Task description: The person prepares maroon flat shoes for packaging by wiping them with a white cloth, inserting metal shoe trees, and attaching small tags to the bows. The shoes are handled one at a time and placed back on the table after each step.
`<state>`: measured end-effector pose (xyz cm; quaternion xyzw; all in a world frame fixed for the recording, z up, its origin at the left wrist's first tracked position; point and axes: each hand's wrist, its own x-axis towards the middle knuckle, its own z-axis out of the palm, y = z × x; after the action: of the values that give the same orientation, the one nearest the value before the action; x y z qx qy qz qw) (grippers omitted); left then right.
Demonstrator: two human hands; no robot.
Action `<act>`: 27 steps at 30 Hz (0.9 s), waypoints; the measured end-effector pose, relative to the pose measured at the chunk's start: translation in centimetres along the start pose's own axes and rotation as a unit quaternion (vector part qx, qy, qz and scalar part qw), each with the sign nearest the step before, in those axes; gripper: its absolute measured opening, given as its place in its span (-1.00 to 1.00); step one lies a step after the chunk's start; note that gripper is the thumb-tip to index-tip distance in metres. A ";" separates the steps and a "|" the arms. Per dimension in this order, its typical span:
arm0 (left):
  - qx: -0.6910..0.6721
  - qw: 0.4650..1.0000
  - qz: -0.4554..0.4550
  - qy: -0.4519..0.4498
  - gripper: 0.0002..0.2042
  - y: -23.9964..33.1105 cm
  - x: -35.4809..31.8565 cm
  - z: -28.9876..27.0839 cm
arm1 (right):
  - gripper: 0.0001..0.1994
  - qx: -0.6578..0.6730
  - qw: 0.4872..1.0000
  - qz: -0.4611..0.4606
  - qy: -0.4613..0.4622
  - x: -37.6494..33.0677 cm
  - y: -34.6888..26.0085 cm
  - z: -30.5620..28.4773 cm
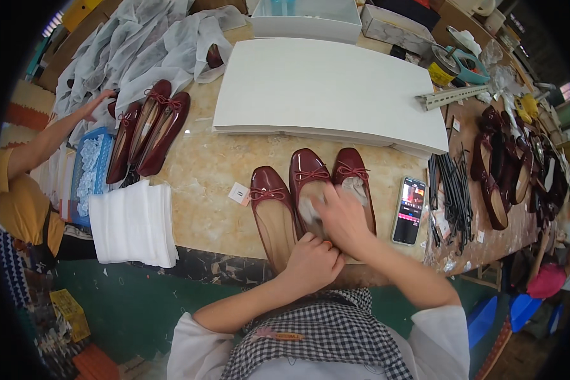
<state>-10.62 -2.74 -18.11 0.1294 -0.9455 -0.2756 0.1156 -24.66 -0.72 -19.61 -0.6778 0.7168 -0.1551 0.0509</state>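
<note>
Three dark red flat shoes with small bows lie side by side at the table's front edge: a left shoe (271, 209), a middle shoe (306, 171) and a right shoe (353, 174). My left hand (313, 263) is closed around the heel end of the middle shoe. My right hand (343, 218) lies over that shoe's opening, its fingers pressing a wad of white tissue (308, 208) into it. The right shoe has white tissue in its toe. The left shoe's inside looks bare.
A stack of white boards (329, 88) lies behind the shoes, a phone (410, 210) and a bundle of black sticks (453, 196) to their right. Folded white sheets (133, 225) and more red shoes (149, 130) lie left, where another person's hand (95, 104) touches white cloth bags. Dark shoes (506, 171) crowd the right end.
</note>
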 end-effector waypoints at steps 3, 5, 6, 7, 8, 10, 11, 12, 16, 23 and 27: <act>0.015 1.000 0.001 -0.015 -0.76 0.1 0.4 0.2 | -0.72 -0.066 0.997 -0.014 0.022 4.0 1.2 1.6; 0.017 1.000 -0.009 -0.018 -0.75 -0.1 0.5 0.5 | -0.68 -0.009 0.999 -0.008 0.033 3.8 1.2 1.3; 0.011 1.000 -0.015 -0.014 -0.75 -0.4 0.2 0.4 | -0.56 0.170 0.985 -0.029 0.016 2.9 1.7 -0.2; 0.005 1.000 -0.015 -0.013 -0.74 -0.3 0.2 0.2 | -0.51 0.191 0.981 0.006 0.015 2.5 2.8 -0.6; -0.001 1.000 -0.012 -0.013 -0.73 -0.3 0.3 0.1 | -0.46 0.211 0.976 0.044 0.014 2.2 4.0 -1.0; 0.009 1.000 -0.001 -0.017 -0.72 0.0 0.5 0.2 | -0.37 0.173 0.982 0.075 0.024 2.9 3.9 -0.7; 0.013 1.000 0.007 -0.020 -0.72 0.2 0.6 0.3 | -0.38 0.168 0.980 0.102 0.018 4.1 3.4 -0.2; 0.014 0.999 0.019 -0.029 -0.70 0.0 0.7 0.1 | -0.40 0.163 0.979 0.124 0.010 5.4 2.9 0.3; 0.098 0.985 0.064 -0.126 -0.65 -1.6 4.6 -3.2 | -0.49 0.282 0.941 0.175 0.067 3.5 4.3 0.8; 0.339 0.890 -0.030 0.303 -0.42 -19.1 20.5 -8.2 | -0.52 0.357 0.922 0.149 0.026 -2.6 2.1 -5.7; 0.057 0.986 -0.011 0.153 -0.71 -13.2 19.3 -8.0 | -0.47 0.484 0.837 0.231 0.111 -5.2 2.5 -5.9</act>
<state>-24.01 -23.39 -15.95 0.1872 -0.9293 -0.1991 0.2485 -28.37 5.42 -15.44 -0.3593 0.6871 -0.5402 0.3269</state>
